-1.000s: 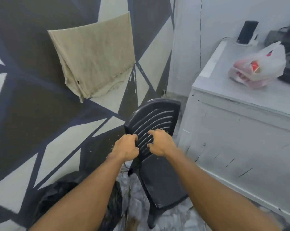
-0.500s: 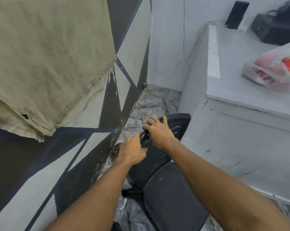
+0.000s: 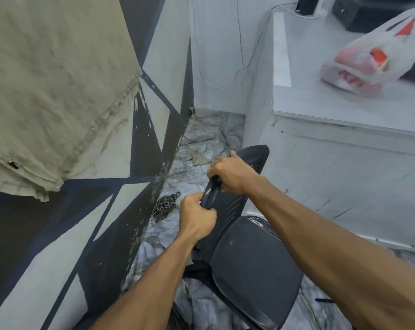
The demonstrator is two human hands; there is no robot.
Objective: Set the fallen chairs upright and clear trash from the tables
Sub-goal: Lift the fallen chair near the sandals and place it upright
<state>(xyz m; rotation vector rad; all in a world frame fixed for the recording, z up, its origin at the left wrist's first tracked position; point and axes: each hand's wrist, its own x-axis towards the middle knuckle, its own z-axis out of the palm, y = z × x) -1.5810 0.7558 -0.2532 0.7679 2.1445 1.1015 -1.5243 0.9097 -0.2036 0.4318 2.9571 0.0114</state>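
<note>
Translucent white plastic bag (image 3: pixel 368 60) holds red-and-pink contents; my left hand (image 3: pixel 197 216) and right hand (image 3: pixel 230 173) are clenched around the black plastic chair (image 3: pixel 251 265) backrest.

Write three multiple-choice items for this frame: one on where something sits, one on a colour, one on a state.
1. Where is the white plastic bag with red contents?
A. on the floor
B. on the white counter
C. on the chair seat

2. What colour is the plastic chair?
A. dark grey-black
B. white
C. red

3. What are the left hand and right hand doing?
A. both hanging free
B. only one touches the chair
C. both grip the chair's slatted backrest

Answers: 1 B, the bag lies on the countertop at upper right. 2 A, seat and backrest are dark. 3 C, the fingers of both hands wrap the backrest's edge.
</note>
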